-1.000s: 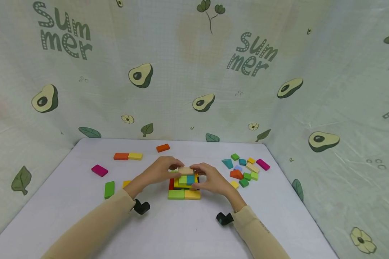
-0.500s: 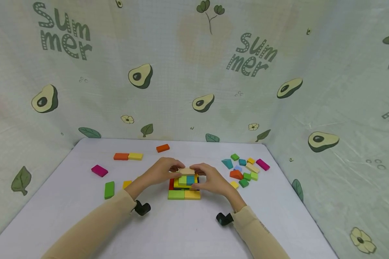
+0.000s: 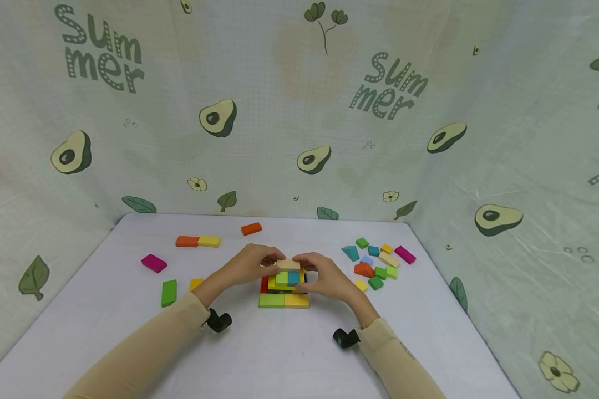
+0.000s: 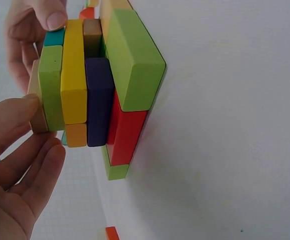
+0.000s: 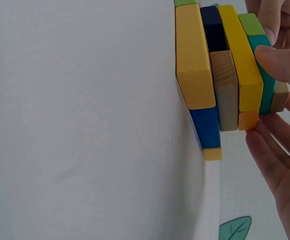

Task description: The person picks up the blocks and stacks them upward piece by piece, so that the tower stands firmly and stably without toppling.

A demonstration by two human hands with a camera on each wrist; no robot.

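Near the middle of the table stands a layered stack of coloured wooden blocks, widest at its base. A plain wooden block [image 3: 288, 266] lies on top, over a light green block [image 4: 50, 85] and a teal block [image 5: 268, 85]. Below these come a yellow block [image 4: 74, 70], then a dark blue block [image 4: 99, 100] beside a brown wooden one. My left hand [image 3: 249, 262] pinches the plain block's left end between thumb and fingers. With its thumb on the teal block's front and fingers behind, my right hand [image 3: 323, 276] grips the stack's upper right side.
Small loose blocks, including a red-orange one [image 3: 364, 270] and a magenta one [image 3: 405, 254], lie to the right. On the left are a green block [image 3: 168, 292], another magenta block [image 3: 153, 263] and an orange-yellow pair [image 3: 197, 241]. A patterned cloth [image 3: 259, 166] hangs behind the table.
The plain top block and my left hand have shifted very slightly right since the first frame. My right hand stays in place against the stack.
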